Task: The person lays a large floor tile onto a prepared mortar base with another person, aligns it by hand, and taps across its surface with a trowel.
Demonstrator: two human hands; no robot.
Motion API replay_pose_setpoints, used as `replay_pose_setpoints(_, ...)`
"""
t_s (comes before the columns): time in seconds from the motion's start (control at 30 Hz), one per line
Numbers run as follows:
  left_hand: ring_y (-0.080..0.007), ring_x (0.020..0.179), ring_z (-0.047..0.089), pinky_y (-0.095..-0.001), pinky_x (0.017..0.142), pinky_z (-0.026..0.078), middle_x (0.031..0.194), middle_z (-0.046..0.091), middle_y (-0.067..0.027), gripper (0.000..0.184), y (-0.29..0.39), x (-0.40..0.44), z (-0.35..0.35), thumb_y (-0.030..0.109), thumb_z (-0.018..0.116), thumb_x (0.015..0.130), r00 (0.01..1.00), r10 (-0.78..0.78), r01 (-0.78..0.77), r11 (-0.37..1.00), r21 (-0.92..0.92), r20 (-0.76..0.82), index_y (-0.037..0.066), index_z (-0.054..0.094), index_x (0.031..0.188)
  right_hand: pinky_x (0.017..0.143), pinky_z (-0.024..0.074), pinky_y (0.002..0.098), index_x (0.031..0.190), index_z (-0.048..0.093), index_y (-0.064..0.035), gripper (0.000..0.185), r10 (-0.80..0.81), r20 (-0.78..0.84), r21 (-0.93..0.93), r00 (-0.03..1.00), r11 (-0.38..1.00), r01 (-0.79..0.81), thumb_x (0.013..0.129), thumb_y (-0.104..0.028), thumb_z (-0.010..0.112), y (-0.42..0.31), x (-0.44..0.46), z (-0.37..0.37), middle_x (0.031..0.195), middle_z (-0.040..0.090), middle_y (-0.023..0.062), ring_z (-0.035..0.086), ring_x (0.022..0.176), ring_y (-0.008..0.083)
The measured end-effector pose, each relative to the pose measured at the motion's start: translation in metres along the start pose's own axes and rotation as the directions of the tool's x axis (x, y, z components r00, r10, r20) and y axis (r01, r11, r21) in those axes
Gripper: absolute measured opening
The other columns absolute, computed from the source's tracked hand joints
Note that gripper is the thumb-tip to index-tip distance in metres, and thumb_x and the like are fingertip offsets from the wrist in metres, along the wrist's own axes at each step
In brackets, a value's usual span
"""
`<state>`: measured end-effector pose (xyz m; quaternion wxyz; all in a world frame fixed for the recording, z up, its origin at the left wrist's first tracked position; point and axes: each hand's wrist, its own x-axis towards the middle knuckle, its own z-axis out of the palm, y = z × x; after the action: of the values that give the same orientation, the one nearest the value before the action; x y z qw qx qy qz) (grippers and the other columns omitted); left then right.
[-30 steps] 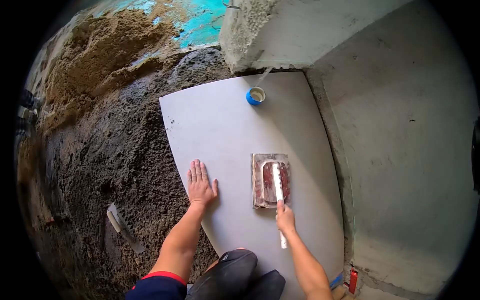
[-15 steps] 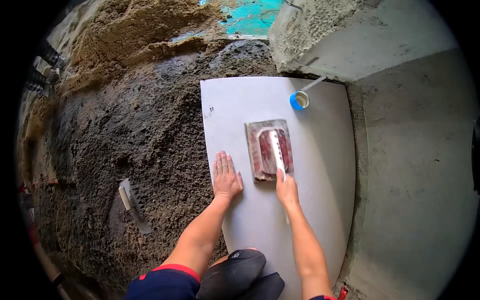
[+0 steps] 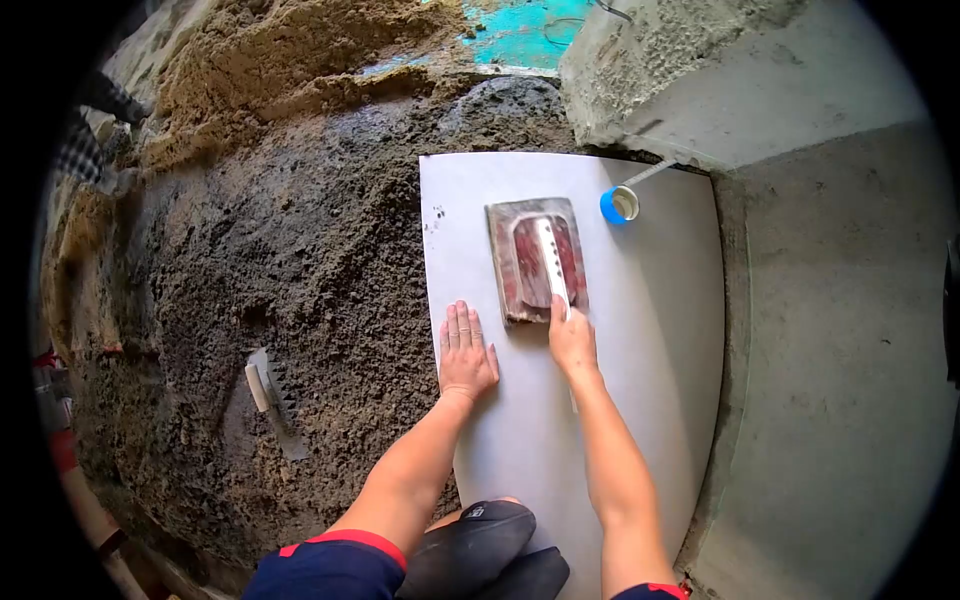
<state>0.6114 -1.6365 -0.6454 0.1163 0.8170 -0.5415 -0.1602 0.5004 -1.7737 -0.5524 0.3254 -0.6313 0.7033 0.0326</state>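
Note:
A large pale tile (image 3: 640,400) lies beside dark, rough mortar (image 3: 330,290). My left hand (image 3: 468,355) rests palm down on the tile's left part, fingers spread. My right hand (image 3: 573,340) is closed round the lower part of a white perforated bar (image 3: 551,255). That bar lies over a worn red block (image 3: 528,262) with a grey rim, on the upper middle of the tile. A blue-and-white round roll (image 3: 619,205) stands near the tile's top right, with a pale strip running from it to the wall corner.
A notched trowel (image 3: 268,400) with a pale handle lies on the mortar at left. Brown sand (image 3: 270,60) is heaped at the top left, near a turquoise surface (image 3: 520,35). Grey concrete walls (image 3: 840,300) border the right. Checked cloth shows at the left edge.
The red block and the white bar, with my right hand on it, have moved up the tile towards its far edge. My left hand stays on the tile. The view has shifted.

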Motion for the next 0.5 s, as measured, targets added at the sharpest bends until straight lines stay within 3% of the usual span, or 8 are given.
replay_pose_setpoints(0.07, -0.0372, 0.144, 0.007, -0.0459, 0.117, 0.007, 0.153, 0.011, -0.0264, 0.072, -0.002, 0.005, 0.000, 0.031, 0.042, 0.087, 1.000, 0.009, -0.009, 1.000, -0.006, 0.003, -0.010, 0.022, 0.143, 0.085, 0.0462, 0.0492, 0.098, 0.063, 0.0069, 0.069, -0.040, 0.076, 0.146, 0.996, 0.989, 0.029, 0.093, -0.057, 0.038, -0.007, 0.014, 0.005, 0.095, 0.061, 0.0339, 0.057, 0.097, 0.0491)
replay_pose_setpoints(0.1, -0.0371, 0.144, 0.007, -0.0457, 0.117, 0.006, 0.153, 0.011, -0.0264, 0.072, 0.000, 0.004, -0.002, 0.031, 0.042, 0.087, 1.000, 0.002, -0.002, 1.000, -0.017, 0.011, -0.010, 0.022, 0.143, 0.071, 0.0484, 0.0470, 0.088, 0.063, 0.0063, 0.070, -0.079, 0.018, 0.131, 0.997, 0.988, 0.076, 0.095, -0.057, 0.035, -0.006, 0.022, 0.006, 0.076, 0.063, 0.0282, 0.063, 0.079, 0.0435)
replay_pose_setpoints(0.23, -0.0370, 0.144, 0.000, -0.0439, 0.117, 0.000, 0.154, 0.007, -0.0264, 0.075, 0.002, 0.004, 0.000, 0.032, 0.042, 0.087, 0.997, -0.037, 0.035, 0.999, 0.030, 0.072, -0.010, 0.018, 0.144, 0.072, 0.0472, 0.0482, 0.083, 0.061, 0.0066, 0.069, -0.180, -0.110, 0.110, 0.977, 0.975, 0.192, 0.094, -0.058, 0.037, 0.042, 0.004, 0.029, 0.072, 0.060, 0.0279, 0.062, 0.076, 0.0437)
replay_pose_setpoints(0.3, -0.0371, 0.144, -0.003, -0.0434, 0.117, -0.003, 0.154, 0.004, -0.0261, 0.075, 0.001, 0.004, 0.001, 0.032, 0.040, 0.087, 0.997, -0.027, 0.024, 0.999, 0.040, 0.071, -0.011, 0.017, 0.144, 0.057, 0.0475, 0.0436, 0.079, 0.059, 0.0038, 0.066, -0.127, -0.096, 0.195, 0.987, 0.970, 0.144, 0.094, -0.057, 0.040, 0.074, -0.022, 0.031, 0.062, 0.058, 0.0197, 0.059, 0.058, 0.0339)
replay_pose_setpoints(0.37, -0.0379, 0.144, -0.002, -0.0433, 0.117, -0.002, 0.154, 0.004, -0.0267, 0.074, 0.005, 0.006, -0.003, 0.032, 0.039, 0.087, 0.997, -0.001, -0.001, 1.000, 0.026, 0.071, -0.012, 0.016, 0.143, 0.041, 0.0405, 0.0328, 0.077, 0.055, -0.0019, 0.061, 0.056, 0.126, 0.469, 0.990, 0.877, -0.109, 0.093, -0.059, 0.042, 0.098, -0.053, 0.021, 0.055, 0.051, 0.0073, 0.049, 0.044, 0.0179)
replay_pose_setpoints(0.4, -0.0382, 0.144, -0.002, -0.0435, 0.117, -0.002, 0.154, 0.004, -0.0270, 0.075, 0.005, 0.006, -0.004, 0.032, 0.039, 0.087, 0.997, -0.012, 0.009, 0.999, 0.035, 0.072, -0.012, 0.016, 0.143, 0.041, 0.0405, 0.0328, 0.077, 0.055, -0.0019, 0.061, 0.071, 0.111, 0.475, 0.991, 0.873, -0.115, 0.093, -0.059, 0.042, 0.103, -0.061, 0.008, 0.055, 0.051, 0.0073, 0.049, 0.044, 0.0179)
replay_pose_setpoints(0.47, -0.0389, 0.144, -0.003, -0.0441, 0.117, -0.002, 0.153, 0.003, -0.0280, 0.076, 0.010, 0.008, -0.014, 0.033, 0.040, 0.088, 0.994, -0.032, 0.028, 0.999, 0.039, 0.109, -0.013, 0.014, 0.143, 0.039, 0.0387, 0.0300, 0.073, 0.054, -0.0032, 0.062, 0.314, 0.245, 0.623, 0.917, 0.674, -0.397, 0.093, -0.060, 0.043, 0.114, -0.084, -0.032, 0.054, 0.047, 0.0024, 0.046, 0.042, 0.0117)
replay_pose_setpoints(0.5, -0.0389, 0.144, -0.003, -0.0441, 0.117, -0.002, 0.153, 0.003, -0.0280, 0.076, 0.011, 0.010, -0.015, 0.033, 0.040, 0.088, 0.993, -0.003, -0.001, 0.999, 0.034, 0.118, -0.013, 0.014, 0.143, 0.033, 0.0322, 0.0269, 0.077, 0.054, -0.0039, 0.059, 0.359, 0.207, 0.647, 0.910, 0.647, -0.403, 0.093, -0.060, 0.042, 0.110, -0.094, -0.056, 0.052, 0.046, 0.0008, 0.041, 0.037, 0.0097)
